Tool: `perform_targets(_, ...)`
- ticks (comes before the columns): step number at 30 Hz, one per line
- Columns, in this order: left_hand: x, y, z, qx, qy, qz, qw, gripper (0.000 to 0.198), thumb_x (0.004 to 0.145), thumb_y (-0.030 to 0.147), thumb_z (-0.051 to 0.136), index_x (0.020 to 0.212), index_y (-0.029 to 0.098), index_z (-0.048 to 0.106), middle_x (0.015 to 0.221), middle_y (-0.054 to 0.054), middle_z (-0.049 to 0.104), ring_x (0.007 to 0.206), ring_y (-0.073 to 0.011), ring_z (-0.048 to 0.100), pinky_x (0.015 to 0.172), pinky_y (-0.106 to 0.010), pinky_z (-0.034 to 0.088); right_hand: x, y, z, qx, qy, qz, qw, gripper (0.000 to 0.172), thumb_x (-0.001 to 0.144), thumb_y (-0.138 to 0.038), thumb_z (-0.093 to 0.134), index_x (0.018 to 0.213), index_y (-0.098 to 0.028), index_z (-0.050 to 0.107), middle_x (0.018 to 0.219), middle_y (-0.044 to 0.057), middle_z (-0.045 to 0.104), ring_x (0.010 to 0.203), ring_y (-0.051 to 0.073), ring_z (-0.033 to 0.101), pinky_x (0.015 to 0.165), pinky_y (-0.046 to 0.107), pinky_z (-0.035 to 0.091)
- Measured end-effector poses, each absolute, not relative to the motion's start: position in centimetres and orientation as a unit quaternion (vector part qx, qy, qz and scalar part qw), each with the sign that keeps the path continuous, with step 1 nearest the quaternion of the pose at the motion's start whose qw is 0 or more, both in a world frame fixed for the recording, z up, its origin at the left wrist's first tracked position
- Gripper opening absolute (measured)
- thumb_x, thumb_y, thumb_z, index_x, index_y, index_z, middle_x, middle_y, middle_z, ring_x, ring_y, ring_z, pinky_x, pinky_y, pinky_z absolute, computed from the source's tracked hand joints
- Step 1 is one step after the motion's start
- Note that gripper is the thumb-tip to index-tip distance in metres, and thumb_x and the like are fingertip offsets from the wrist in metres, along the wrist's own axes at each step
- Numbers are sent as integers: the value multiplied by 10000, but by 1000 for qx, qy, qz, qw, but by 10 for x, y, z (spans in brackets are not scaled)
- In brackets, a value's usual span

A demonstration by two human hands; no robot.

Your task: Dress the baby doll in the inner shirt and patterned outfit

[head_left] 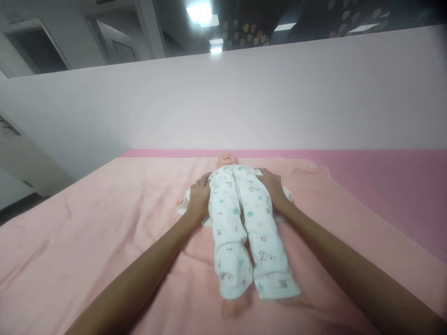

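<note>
A baby doll (227, 160) lies on its back, head at the far side and bare feet toward me. It wears white printed baby pants (228, 218) with small animals, hearts and dots; their waist end reaches up close to the doll's chin in this view. At the left of the waist, my left hand (200, 193) is closed on the pants' edge, its thumb hidden. On the opposite side my right hand (271, 184) grips the pants near the waist, fingertips partly hidden by the cloth. White shirt cloth (184, 204) spreads out beside both wrists.
Under the doll lies a wrinkled light pink blanket (104, 232) over a darker pink mat (384, 195). A low white wall (244, 102) runs behind, with dark glass and ceiling-light reflections above. A cabinet or door stands at far left.
</note>
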State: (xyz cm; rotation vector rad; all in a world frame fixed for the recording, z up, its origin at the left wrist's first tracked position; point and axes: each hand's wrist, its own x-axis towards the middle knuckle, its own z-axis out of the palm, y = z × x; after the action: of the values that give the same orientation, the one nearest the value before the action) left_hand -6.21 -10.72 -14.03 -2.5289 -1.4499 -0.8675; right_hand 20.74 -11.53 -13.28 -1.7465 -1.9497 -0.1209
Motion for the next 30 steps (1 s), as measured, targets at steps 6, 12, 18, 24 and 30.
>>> perform_targets(6, -60, -108, -140, -822, -482, -300, 51, 490, 975, 274, 555, 1462, 252, 515, 1553, -125, 507, 1237, -318, 585, 1008, -448, 446, 211, -112, -141, -631, -721, -42, 285, 291, 949, -243, 524, 1106, -252, 769, 1290, 109, 692, 1079, 295, 593, 1012, 437, 357)
perform_targets(12, -55, -108, -134, -816, -511, -266, 53, 445, 983, 310, 546, 1409, 206, 474, 1474, -158, 546, 1185, -328, 604, 951, -444, 458, 209, -117, -141, -616, -726, -103, 286, 253, 950, -244, 509, 1048, -243, 742, 1173, 115, 713, 1040, 290, 563, 1017, 430, 351)
perform_targets(18, -52, -107, -132, -801, -540, -256, 35, 343, 985, 339, 553, 1307, 226, 523, 1332, -145, 585, 1070, -318, 593, 898, -431, 455, 204, -123, -141, -621, -727, -134, 261, 206, 928, -197, 533, 995, -218, 726, 1265, 138, 683, 1031, 274, 548, 1081, 449, 291)
perform_targets(24, -51, -99, -139, -798, -538, -270, 39, 299, 1000, 288, 525, 1293, 225, 527, 1365, -154, 572, 1159, -325, 562, 951, -438, 438, 204, -119, -153, -629, -724, -135, 248, 296, 957, -217, 550, 1192, -253, 727, 1397, 128, 642, 1161, 302, 543, 1165, 494, 227)
perform_targets(30, -49, -98, -140, -788, -547, -282, 30, 262, 990, 306, 556, 1239, 225, 551, 1300, -144, 593, 1146, -329, 563, 923, -434, 442, 201, -123, -153, -633, -717, -141, 255, 327, 973, -227, 532, 1233, -261, 726, 1385, 124, 648, 1166, 299, 564, 1206, 531, 164)
